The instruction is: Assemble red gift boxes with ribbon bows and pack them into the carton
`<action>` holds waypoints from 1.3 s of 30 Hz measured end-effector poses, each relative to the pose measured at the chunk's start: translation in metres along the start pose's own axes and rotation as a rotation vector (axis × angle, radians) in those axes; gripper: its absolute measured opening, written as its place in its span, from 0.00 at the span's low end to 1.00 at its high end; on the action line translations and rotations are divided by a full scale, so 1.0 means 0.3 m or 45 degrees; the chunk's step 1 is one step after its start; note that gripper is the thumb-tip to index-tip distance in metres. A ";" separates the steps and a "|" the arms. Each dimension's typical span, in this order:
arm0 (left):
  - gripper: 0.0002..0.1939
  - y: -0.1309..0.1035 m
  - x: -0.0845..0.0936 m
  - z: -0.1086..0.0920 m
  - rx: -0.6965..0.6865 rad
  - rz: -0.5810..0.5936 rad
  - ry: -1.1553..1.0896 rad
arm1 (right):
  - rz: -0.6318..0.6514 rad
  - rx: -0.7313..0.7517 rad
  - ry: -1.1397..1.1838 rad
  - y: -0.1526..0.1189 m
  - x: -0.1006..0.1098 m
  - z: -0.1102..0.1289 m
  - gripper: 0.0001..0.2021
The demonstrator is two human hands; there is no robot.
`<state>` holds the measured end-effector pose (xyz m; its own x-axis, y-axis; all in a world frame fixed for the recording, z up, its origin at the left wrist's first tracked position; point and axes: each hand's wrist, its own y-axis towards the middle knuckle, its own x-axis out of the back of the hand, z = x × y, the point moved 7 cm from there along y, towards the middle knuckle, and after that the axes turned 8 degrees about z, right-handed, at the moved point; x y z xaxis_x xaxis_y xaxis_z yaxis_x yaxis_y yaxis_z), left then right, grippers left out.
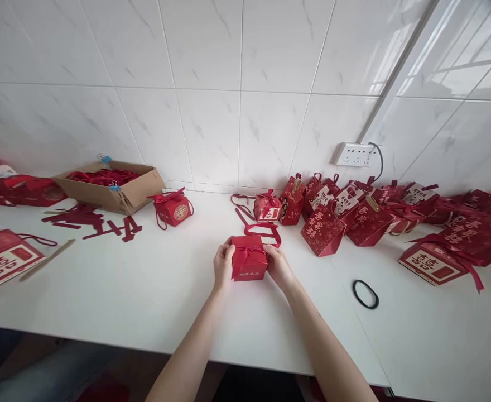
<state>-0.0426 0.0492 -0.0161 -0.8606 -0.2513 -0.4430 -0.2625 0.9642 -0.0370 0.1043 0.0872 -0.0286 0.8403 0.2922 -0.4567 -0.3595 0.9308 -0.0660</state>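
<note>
A small red box with a red ribbon bow across it is between my two hands, near the middle of the white table. My left hand grips its left side, thumb toward the front. On the right side, my right hand holds the box with its fingers mostly behind the edge. Just behind the box lies a loose red ribbon. Beyond that stands a small red box with a white label and a bow.
An open cardboard box of red ribbons stands at the back left, with cut ribbons before it. A red box with cord handles is beside it. Several red gift boxes crowd the right. A black band lies at front right.
</note>
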 end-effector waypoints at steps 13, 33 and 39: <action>0.19 0.018 0.001 0.010 -0.017 0.017 0.012 | 0.013 -0.036 -0.007 0.001 0.013 -0.027 0.18; 0.34 0.080 -0.051 -0.079 0.346 0.331 0.392 | 0.416 0.116 -0.534 -0.054 -0.028 0.071 0.52; 0.27 0.059 -0.056 -0.055 0.344 0.351 0.439 | 0.338 0.091 -0.591 -0.076 -0.008 0.086 0.48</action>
<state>-0.0399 0.0690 0.0055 -0.9877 0.0461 -0.1497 0.0774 0.9745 -0.2108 0.1208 0.0710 -0.0031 0.8212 0.5706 -0.0085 -0.5689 0.8197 0.0662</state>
